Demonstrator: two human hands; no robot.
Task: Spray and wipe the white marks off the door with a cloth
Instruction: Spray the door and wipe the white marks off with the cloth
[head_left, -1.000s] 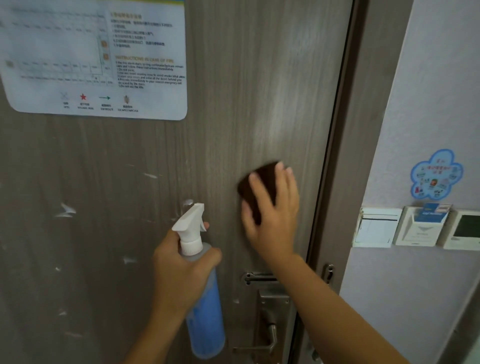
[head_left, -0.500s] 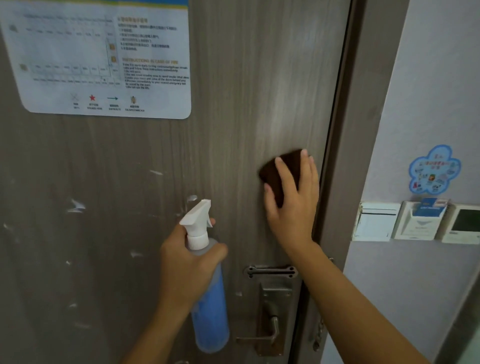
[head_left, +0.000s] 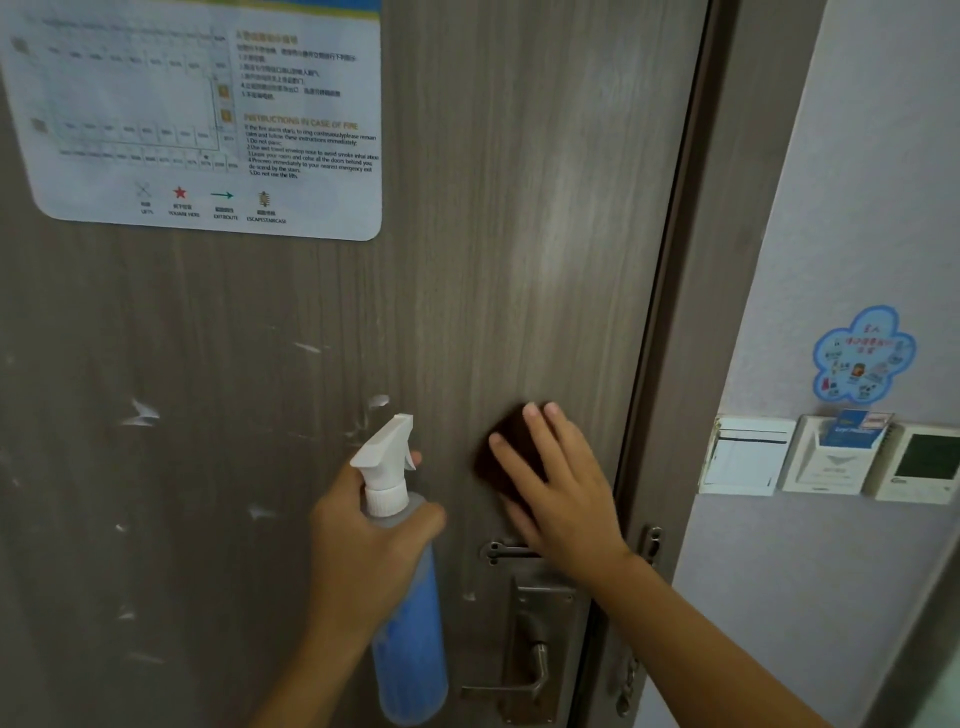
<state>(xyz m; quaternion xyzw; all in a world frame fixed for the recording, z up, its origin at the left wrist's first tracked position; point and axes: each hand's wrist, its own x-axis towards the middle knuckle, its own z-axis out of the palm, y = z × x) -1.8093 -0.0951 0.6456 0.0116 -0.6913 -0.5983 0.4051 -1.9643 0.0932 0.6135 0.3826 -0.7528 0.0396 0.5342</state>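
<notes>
White marks dot the door left of the handle and above it. Left hand, fingers curled round the neck, grips the spray bottle just left of the handle. Right hand, fingers straight and slightly spread, presses the dark cloth flat on the door directly above the handle.
</notes>
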